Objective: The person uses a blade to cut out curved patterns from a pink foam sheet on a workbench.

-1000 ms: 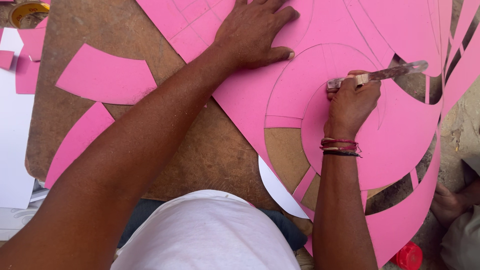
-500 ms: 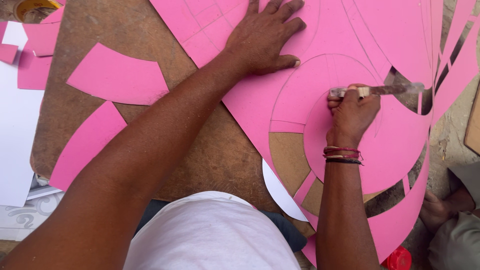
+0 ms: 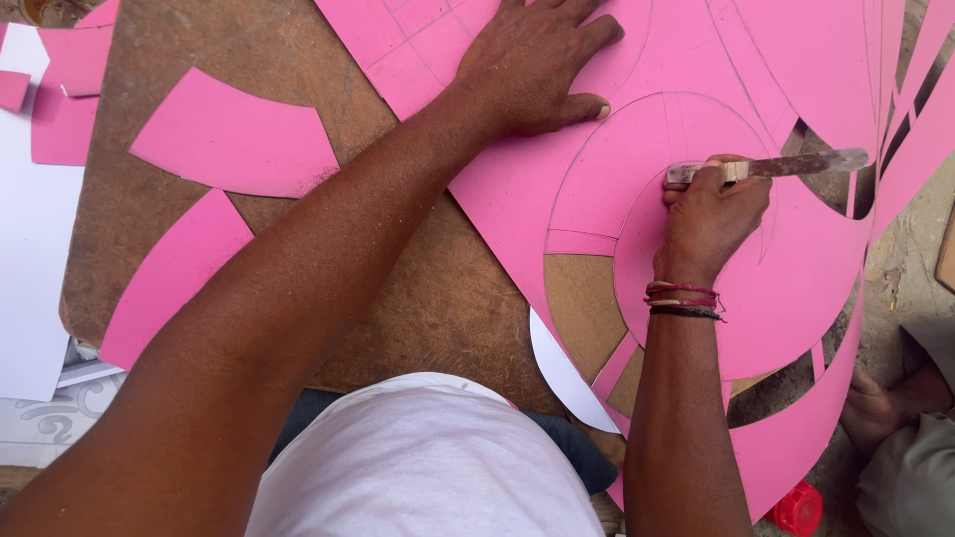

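Fingers of our right hand [image 3: 711, 214] clench a knife [image 3: 786, 164] pointing toward three o'clock; our left hand [image 3: 532, 65] lies flat, released, on the pink sheet [image 3: 497, 189], with pink offcuts [image 3: 234, 139] at nine o'clock.

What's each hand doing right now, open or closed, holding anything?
Left hand: open, flat on the pink sheet, holding nothing.
Right hand: closed on a knife, blade against the pink sheet.

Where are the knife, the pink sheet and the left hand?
knife [image 3: 796, 164], head view, on the metal blade past the fist.
pink sheet [image 3: 796, 70], head view, on its uncut upper area.
left hand [image 3: 532, 65], head view, on its back, pressed flat on the sheet.
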